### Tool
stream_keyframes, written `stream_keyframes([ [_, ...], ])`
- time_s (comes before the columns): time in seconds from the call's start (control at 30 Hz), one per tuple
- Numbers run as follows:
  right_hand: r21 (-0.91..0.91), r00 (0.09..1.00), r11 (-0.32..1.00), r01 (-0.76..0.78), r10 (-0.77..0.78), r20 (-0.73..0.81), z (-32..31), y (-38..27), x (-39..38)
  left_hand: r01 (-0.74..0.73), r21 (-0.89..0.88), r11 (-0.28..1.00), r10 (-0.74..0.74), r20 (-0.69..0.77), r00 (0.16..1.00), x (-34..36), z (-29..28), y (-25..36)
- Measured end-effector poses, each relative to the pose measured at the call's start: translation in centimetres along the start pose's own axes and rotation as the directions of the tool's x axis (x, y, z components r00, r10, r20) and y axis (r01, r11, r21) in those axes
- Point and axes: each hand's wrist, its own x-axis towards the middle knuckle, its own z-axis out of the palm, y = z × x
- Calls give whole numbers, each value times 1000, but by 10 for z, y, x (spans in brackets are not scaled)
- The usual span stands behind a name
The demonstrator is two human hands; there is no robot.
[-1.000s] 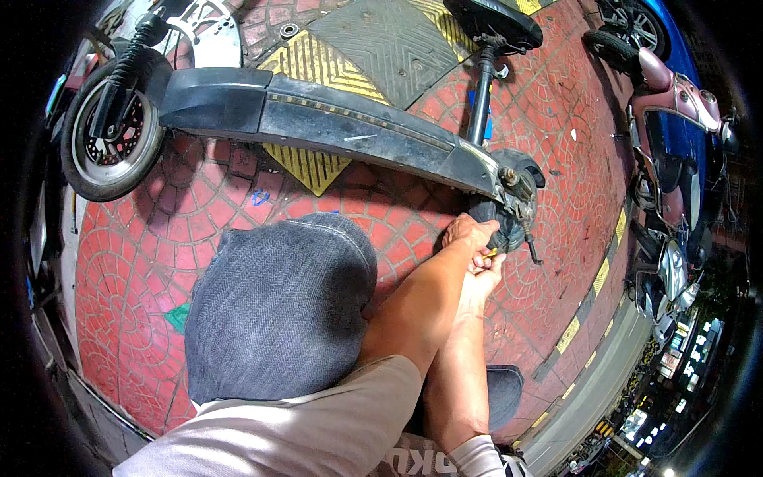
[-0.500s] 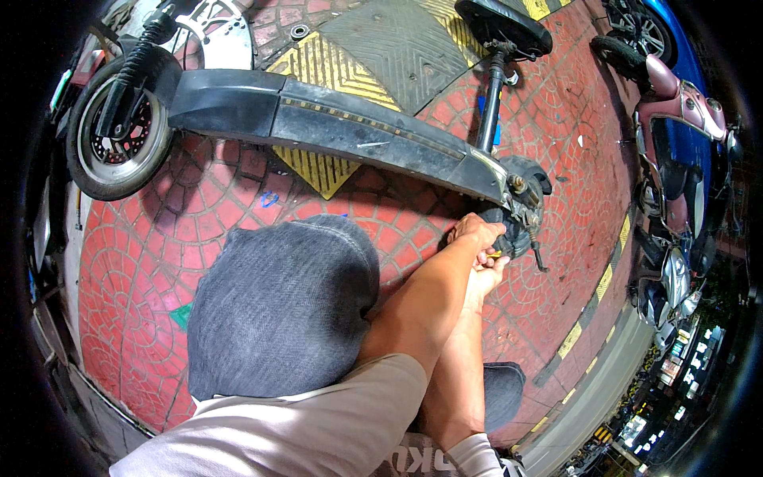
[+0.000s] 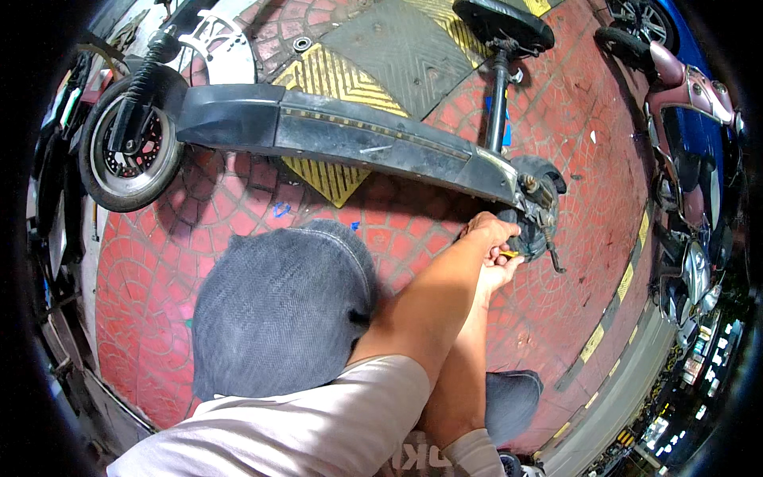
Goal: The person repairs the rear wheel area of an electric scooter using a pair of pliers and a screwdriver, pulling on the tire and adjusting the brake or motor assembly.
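A black electric scooter lies on its side across the paving, its small end wheel on the right by my hands. My left hand is closed against the near side of that wheel, with its fingertips hidden. Just below it, my right hand has its fingers curled round a small yellow piece, perhaps a tool handle; most of it is covered. The two hands almost touch. A thin metal stand or lever sticks out beside the wheel.
Toward the left is the scooter's larger wheel with a spring shock. Its black seat rests at the back on a post. A metal ring lies on the ground. A pink motor scooter and a blue car stand right.
The whole scene has shifted slightly right and down in view. Both hands stay at the wheel, with the yellow piece still in the right one.
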Motion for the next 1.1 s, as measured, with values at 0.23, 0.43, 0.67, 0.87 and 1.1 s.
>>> stream_keyframes([
  [0.23, -818, 506, 570, 74, -728, -462, 32, -17, -16, -25, 88, 996, 45, -237, 970, -7, 7, -11],
  [0.43, -820, 505, -39, -571, -804, -313, 94, -78, -49, -53, 81, 995, 78, -334, 939, -10, 21, -19],
  [0.67, 304, 823, -830, -468, -534, -193, 176, -124, -32, -93, 107, 990, 123, -331, 935, -5, 24, -17],
  [0.87, 474, 875, -863, -176, -358, -327, 201, -98, -1, -67, 115, 991, 98, -293, 951, -4, 17, -16],
  [1.1, 540, 903, -840, 60, -185, -388, 200, -108, 8, -63, 144, 988, 104, -300, 948, -1, 19, -18],
])
